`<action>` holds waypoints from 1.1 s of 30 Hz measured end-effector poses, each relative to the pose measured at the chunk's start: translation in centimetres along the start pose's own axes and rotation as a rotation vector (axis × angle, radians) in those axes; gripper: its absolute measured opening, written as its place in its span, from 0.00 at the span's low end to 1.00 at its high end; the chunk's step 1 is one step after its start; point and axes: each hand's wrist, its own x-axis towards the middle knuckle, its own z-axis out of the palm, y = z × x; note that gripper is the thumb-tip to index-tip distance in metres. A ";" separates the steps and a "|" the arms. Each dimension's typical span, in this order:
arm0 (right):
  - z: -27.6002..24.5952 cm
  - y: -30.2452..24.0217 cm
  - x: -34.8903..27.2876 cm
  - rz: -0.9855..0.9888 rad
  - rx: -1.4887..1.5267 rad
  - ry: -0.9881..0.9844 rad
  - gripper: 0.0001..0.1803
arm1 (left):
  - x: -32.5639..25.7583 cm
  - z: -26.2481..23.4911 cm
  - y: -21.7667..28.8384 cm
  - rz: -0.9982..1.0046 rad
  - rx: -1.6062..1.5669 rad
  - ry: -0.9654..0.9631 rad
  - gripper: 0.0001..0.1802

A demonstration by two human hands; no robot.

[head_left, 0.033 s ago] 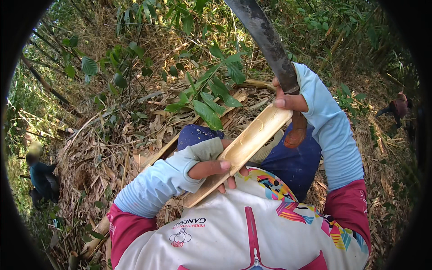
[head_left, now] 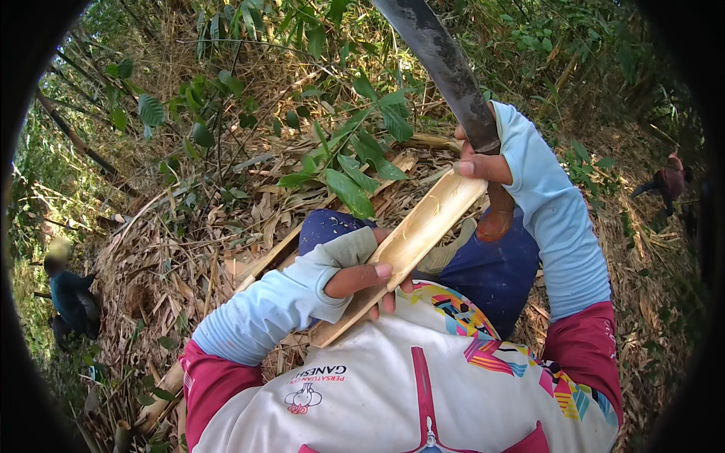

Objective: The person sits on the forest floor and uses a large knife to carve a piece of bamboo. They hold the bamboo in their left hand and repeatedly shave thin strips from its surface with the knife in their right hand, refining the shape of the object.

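Split bamboo strip (head_left: 411,241): pale, matt, fibrous wood. Machete blade (head_left: 445,64) above it: dull grey metal, stained; handle (head_left: 495,219) glossy reddish wood. Sleeves (head_left: 287,298): light-blue knit cloth.

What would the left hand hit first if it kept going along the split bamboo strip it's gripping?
Likely the right hand, which holds the dark long-bladed knife at the far end of the pale split bamboo strip. The left hand points that way, though depth is unclear.

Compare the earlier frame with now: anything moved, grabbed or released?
No visible change. The left hand grips the split bamboo piece near its lower end, and the right hand holds the big knife by its handle at the piece's upper end, same as in the earlier frame.
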 end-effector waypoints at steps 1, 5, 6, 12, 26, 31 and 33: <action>0.3 -0.4 0.3 0.015 -0.005 0.038 0.31 | 0.3 -0.1 -0.7 0.054 0.023 0.045 0.34; 0.7 -0.3 -0.9 0.028 0.050 0.242 0.31 | 0.6 0.5 -1.5 0.224 -0.070 0.267 0.30; 0.5 0.9 -1.5 -0.002 0.035 0.276 0.31 | 0.7 0.3 -1.7 0.239 -0.081 0.304 0.29; 4.2 5.0 -8.0 0.094 0.403 0.268 0.27 | 0.0 -0.4 -2.1 0.386 -0.173 0.430 0.31; 7.2 7.5 -10.8 0.152 0.515 0.204 0.26 | 0.8 -1.6 -2.3 0.819 -0.197 0.555 0.38; 7.0 8.3 -11.7 0.134 0.705 0.215 0.36 | 0.3 -1.8 -2.5 0.848 -0.136 0.614 0.40; 7.1 8.7 -12.3 0.084 0.814 0.145 0.39 | 0.3 -1.7 -2.6 0.865 -0.138 0.625 0.40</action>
